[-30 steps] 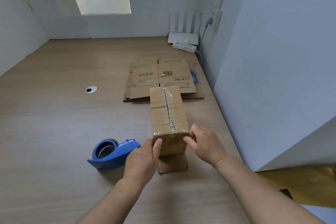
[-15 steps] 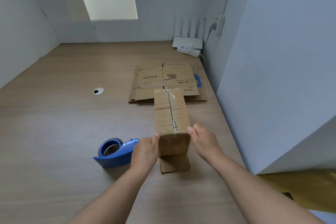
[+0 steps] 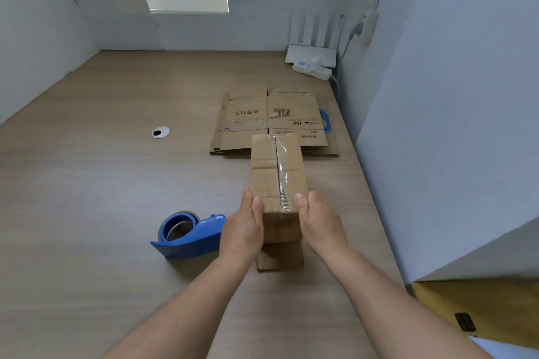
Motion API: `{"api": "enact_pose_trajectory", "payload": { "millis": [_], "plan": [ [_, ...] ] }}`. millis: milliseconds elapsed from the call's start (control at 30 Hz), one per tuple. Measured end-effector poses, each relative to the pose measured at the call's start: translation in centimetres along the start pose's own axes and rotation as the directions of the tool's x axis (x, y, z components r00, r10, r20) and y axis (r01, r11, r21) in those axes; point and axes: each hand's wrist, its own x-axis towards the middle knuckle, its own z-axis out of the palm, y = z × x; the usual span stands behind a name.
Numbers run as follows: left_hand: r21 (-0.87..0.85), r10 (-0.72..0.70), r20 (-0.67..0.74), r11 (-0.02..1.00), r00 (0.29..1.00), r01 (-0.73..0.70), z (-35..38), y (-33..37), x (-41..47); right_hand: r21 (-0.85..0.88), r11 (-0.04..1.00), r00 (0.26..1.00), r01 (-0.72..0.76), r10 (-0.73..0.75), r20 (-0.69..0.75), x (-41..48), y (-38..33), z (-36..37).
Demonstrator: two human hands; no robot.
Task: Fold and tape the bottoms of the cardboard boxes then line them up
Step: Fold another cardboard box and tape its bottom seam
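A narrow brown cardboard box (image 3: 275, 172) stands on the wooden table with its taped bottom facing up; clear tape runs along the centre seam. My left hand (image 3: 243, 227) holds its near left side and my right hand (image 3: 319, 221) holds its near right side, thumbs on the top edges. A loose flap sticks out under the box's near end. Behind it lies a stack of flattened cardboard boxes (image 3: 262, 116) with printed text and a barcode. A blue tape dispenser (image 3: 186, 232) sits on the table just left of my left hand.
A white partition wall (image 3: 437, 125) runs along the table's right edge. A white router and power strip (image 3: 312, 63) sit at the far right corner. A round cable grommet (image 3: 161, 132) is in the tabletop to the left. A yellow-brown surface (image 3: 481, 309) shows at the lower right.
Both hands have slid from the box's near end to its sides, gripping it more squarely. The box has stayed in about the same place.
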Motion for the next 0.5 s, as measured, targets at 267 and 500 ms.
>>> {"api": "enact_pose_trajectory", "payload": {
  "millis": [267, 500],
  "plan": [
    [-0.202, -0.117, 0.071, 0.971, 0.991, 0.129, -1.7, 1.2, 3.3, 0.164, 0.969, 0.977, -0.187, 0.166, 0.132, 4.6, -0.8, -2.4],
    [-0.245, -0.119, 0.163, 0.957, 0.979, 0.157, -2.2, 3.1, 5.3, 0.162, 0.948, 0.937, -0.273, 0.225, 0.267, 6.5, -1.9, -1.9]
  ]
}}
